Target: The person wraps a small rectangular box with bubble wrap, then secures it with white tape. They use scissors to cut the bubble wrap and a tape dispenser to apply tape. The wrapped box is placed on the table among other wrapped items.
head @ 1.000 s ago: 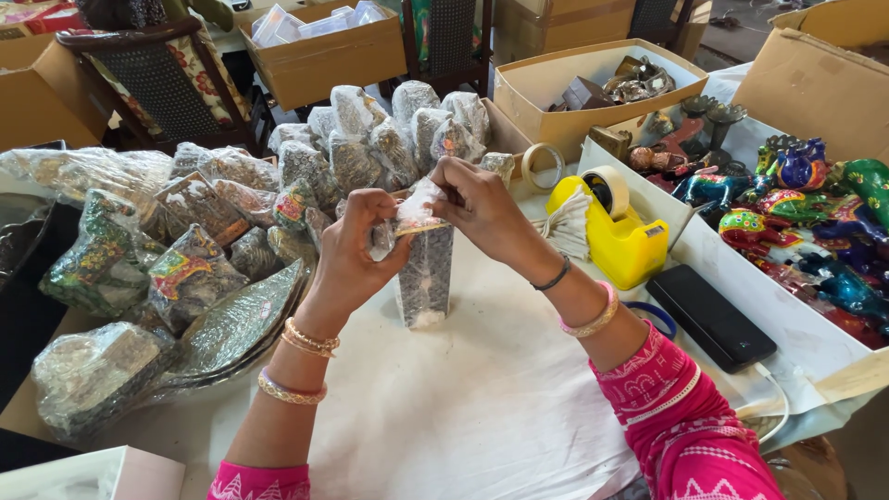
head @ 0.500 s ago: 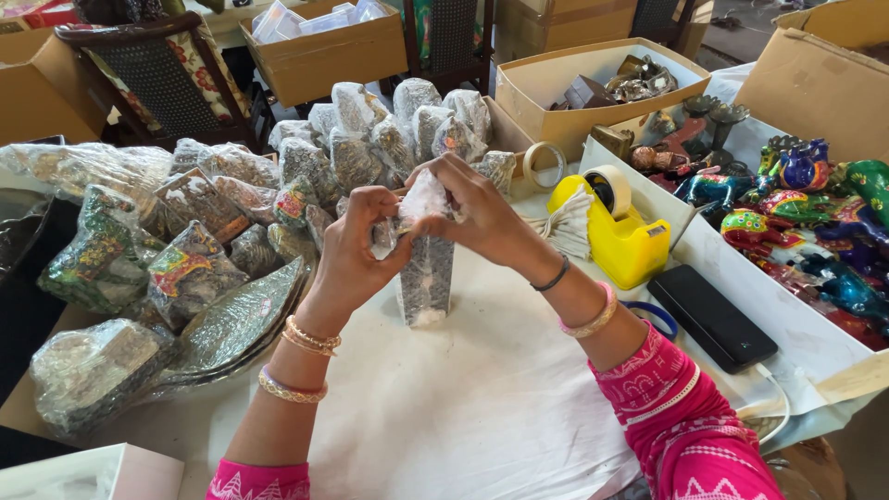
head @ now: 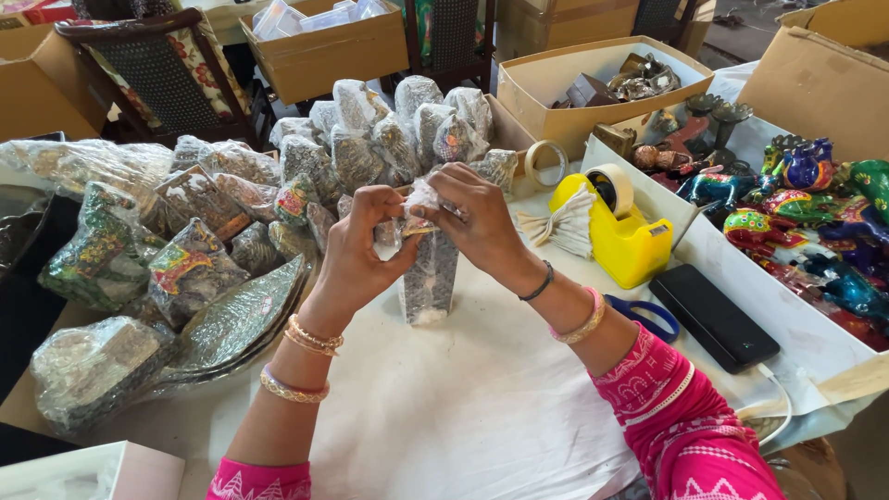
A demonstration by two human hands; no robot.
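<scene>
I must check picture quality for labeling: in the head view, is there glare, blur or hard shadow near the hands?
Head view: light is soft and even, with only a faint shadow under the bubble-wrapped item; the left hand and right hand are sharp; the plastic wrap on the wrapped pieces at left shows pale glare; frame edges bend slightly.

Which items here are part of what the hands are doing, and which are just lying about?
In use:
left hand
right hand
upright wrapped item, top pinched by both hands

Lying about:
yellow tape dispenser
black phone
blue scissors
pile of wrapped items
painted figurines
</scene>
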